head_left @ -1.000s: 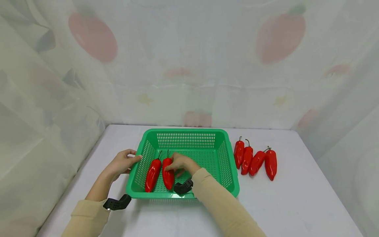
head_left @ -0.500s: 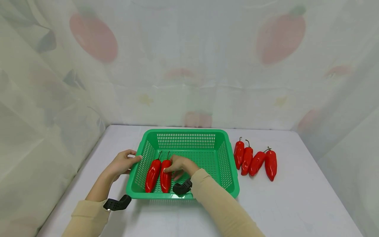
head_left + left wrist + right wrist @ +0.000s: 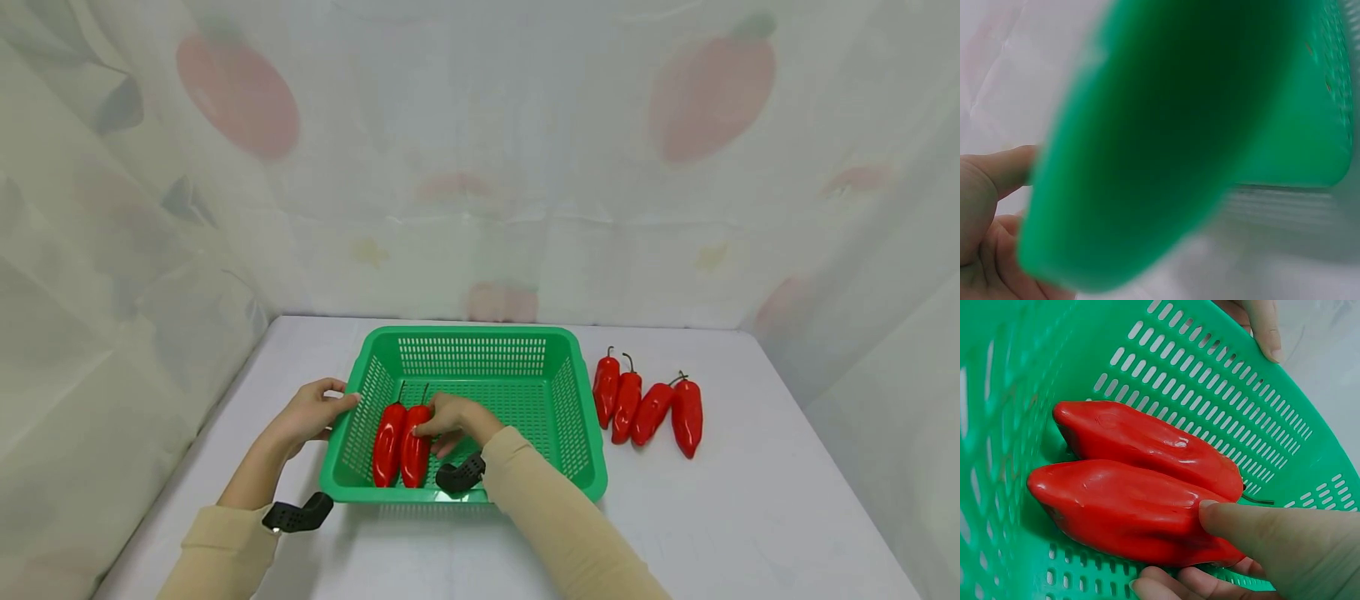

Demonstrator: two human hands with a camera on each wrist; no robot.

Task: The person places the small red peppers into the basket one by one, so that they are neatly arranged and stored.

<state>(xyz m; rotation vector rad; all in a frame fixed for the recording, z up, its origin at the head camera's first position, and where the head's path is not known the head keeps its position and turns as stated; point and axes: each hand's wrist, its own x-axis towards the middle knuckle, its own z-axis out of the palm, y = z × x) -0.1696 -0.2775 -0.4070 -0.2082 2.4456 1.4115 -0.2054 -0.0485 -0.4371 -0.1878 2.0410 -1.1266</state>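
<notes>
A green plastic basket with slotted walls stands on the table. My left hand grips its left rim, the thumb over the edge and the fingers on the outer side; in the left wrist view the basket wall hides part of them. Inside, two red peppers with thin stems lie side by side. On the right one, my right hand rests its thumb on top and keeps curled fingers along the near side, holding it. The left pepper lies touching it, by the basket's left wall.
Several more red peppers lie in a loose row on the white table, just right of the basket. A white printed curtain rises behind the table and along both sides.
The right hand has shifted the right pepper leftward against the other one. The left pepper has turned slightly, its stem end swinging left. The left hand and basket have not moved.
</notes>
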